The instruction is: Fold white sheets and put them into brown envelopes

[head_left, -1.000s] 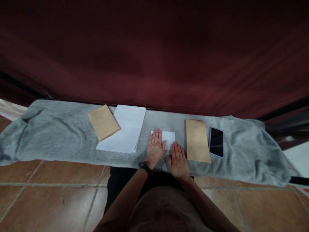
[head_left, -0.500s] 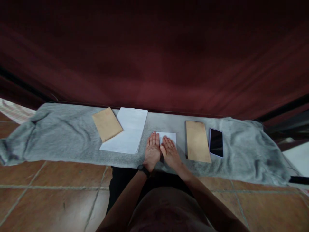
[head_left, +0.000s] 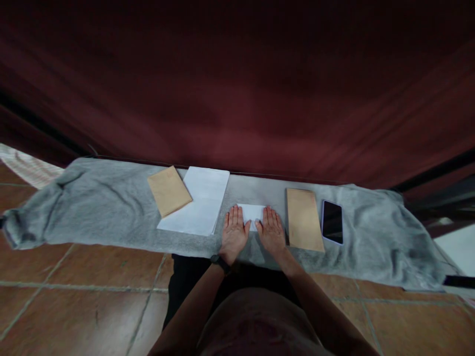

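Note:
A small folded sheet of white paper [head_left: 252, 212] lies on the grey cloth in front of me. My left hand [head_left: 234, 232] rests flat on its left end, fingers stretched out and thumb pointing inward. On the right end lies my right hand [head_left: 272, 231], likewise flat with its fingers extended. The middle of the paper shows between the two thumbs, while its ends are hidden under the hands. To the left, a stack of larger white sheets [head_left: 206, 198] lies partly under brown envelopes [head_left: 169, 192]. Just right of my right hand is another stack of brown envelopes [head_left: 304, 220].
A phone [head_left: 332, 222] with a dark screen lies right of the envelopes. Grey cloth [head_left: 107, 207] covers the long narrow surface. Behind it rises a dark red fabric wall [head_left: 237, 109]; tiled floor [head_left: 92, 296] shows below the front edge.
My right hand has slid right, away from my left hand, to the paper's right end. My left hand stays about where it was. More of the paper's middle shows.

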Available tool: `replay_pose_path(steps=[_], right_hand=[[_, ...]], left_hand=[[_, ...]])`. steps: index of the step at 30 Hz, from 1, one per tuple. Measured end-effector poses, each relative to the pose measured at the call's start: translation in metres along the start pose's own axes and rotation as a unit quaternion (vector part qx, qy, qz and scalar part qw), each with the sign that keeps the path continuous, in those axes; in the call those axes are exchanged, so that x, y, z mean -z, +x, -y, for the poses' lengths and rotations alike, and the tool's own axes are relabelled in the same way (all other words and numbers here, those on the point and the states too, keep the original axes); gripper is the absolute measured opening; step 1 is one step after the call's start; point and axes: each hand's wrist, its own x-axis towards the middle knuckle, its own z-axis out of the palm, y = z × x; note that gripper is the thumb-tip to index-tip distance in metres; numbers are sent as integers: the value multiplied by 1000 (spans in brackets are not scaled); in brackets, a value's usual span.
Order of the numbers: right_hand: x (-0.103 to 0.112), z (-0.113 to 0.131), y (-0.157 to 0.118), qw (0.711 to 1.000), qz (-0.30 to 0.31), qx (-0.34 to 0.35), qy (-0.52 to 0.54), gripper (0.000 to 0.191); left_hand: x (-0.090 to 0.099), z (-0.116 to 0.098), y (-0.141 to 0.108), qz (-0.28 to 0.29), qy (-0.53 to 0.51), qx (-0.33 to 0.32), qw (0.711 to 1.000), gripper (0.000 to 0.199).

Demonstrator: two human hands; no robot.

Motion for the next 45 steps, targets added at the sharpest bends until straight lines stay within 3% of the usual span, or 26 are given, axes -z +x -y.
replay_pose_path(steps=[11,17,29,36,45], right_hand=[[-1,-4,-5,1000,-27,0,-11,64],[0,-2,-3,1000,-23,-5,-12,64],[14,7,-25,998,-52,-27,-12,58],[22,41,-33,994,37,89,41,54],[22,4,-41,998,12,55,-8,68]], left_hand=[[3,4,-26,-34,0,35,999,62],[7,-8,-38,4,-16,-64,998,58],[10,9,-45,2,3,-57,998,66],[12,8,-47,32,14,-134,990,59],[9,11,-51,20,2,-86,996,60]])
